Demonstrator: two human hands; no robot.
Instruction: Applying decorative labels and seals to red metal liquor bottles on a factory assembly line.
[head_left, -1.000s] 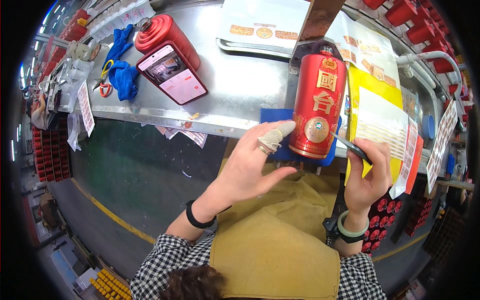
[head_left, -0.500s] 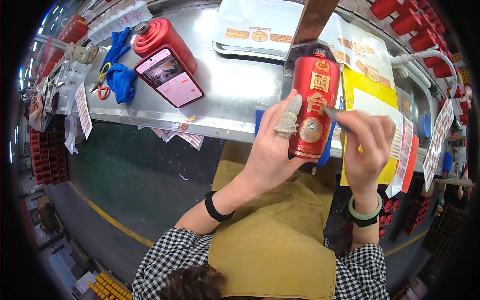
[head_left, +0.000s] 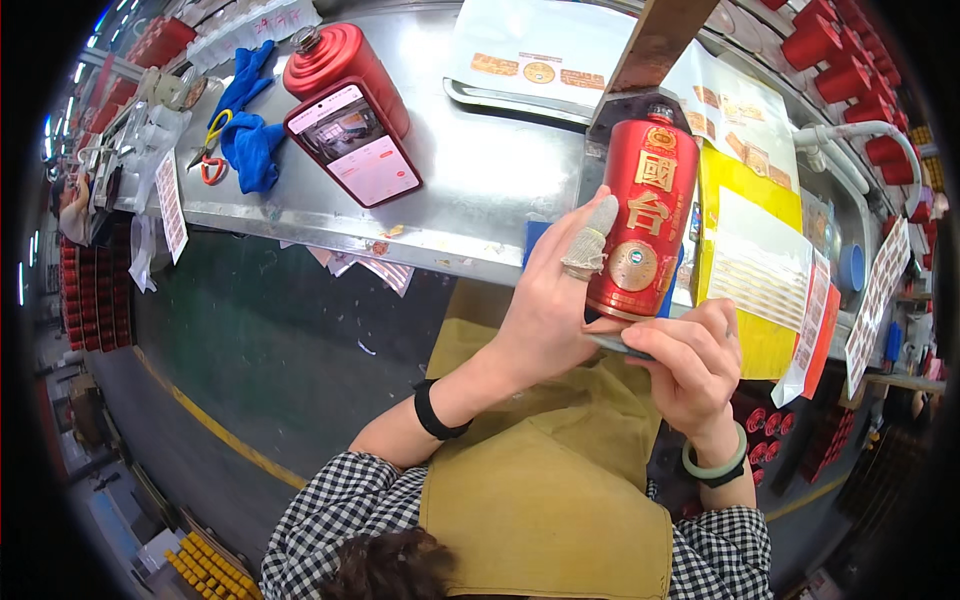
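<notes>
A red cylindrical bottle [head_left: 648, 205] with gold characters and a round gold seal lies on a blue pad at the front edge of the steel bench [head_left: 480, 180]. My left hand [head_left: 552, 295] grips its left side, a grey fabric cot on the forefinger pressed against the bottle. My right hand [head_left: 690, 360] is under the bottle's base, pinching a thin dark flat tool against the bottom rim.
A second red bottle [head_left: 340, 62] lies at the back left with a phone [head_left: 355, 150] leaning on it. Blue cloth [head_left: 250, 140] and yellow-handled scissors [head_left: 210, 145] sit further left. Yellow label sheets [head_left: 755, 260] lie to the right, a label tray [head_left: 530, 55] behind.
My right hand has dropped from the bottle's right side to beneath its base. My left hand has stayed on the bottle's left side, sliding slightly up.
</notes>
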